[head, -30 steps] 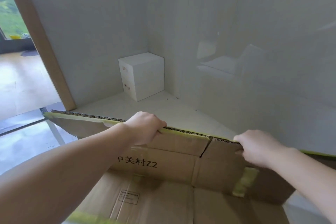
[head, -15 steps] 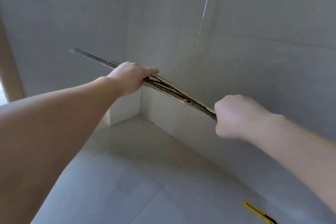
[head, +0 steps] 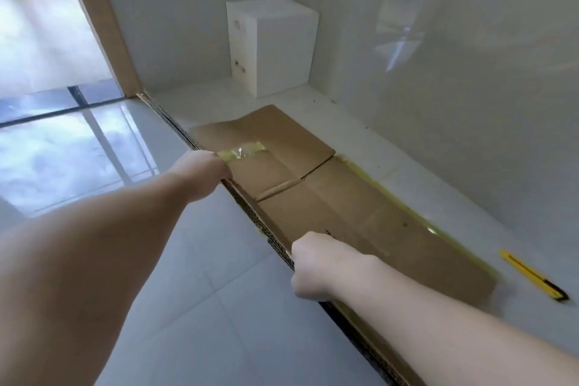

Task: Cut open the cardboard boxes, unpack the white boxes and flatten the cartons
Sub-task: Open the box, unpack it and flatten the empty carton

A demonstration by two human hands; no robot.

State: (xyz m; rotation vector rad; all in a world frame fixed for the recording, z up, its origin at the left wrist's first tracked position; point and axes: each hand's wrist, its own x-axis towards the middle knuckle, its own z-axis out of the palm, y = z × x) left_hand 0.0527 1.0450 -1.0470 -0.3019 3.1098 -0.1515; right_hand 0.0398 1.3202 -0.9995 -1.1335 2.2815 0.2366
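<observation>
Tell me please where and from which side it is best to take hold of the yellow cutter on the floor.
Judging from its pose, grip the yellow cutter at the middle of its long yellow body, pinching across the narrow width from above. It lies flat on the floor tile, apart from the flattened carton. Stay away from the dark near end; whether a blade is out there cannot be told.

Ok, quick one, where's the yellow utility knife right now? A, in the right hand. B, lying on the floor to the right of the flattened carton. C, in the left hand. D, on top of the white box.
B: the yellow utility knife lies on the floor tiles just right of the flattened carton, while the left hand and right hand both grip the carton's near edge.
</observation>
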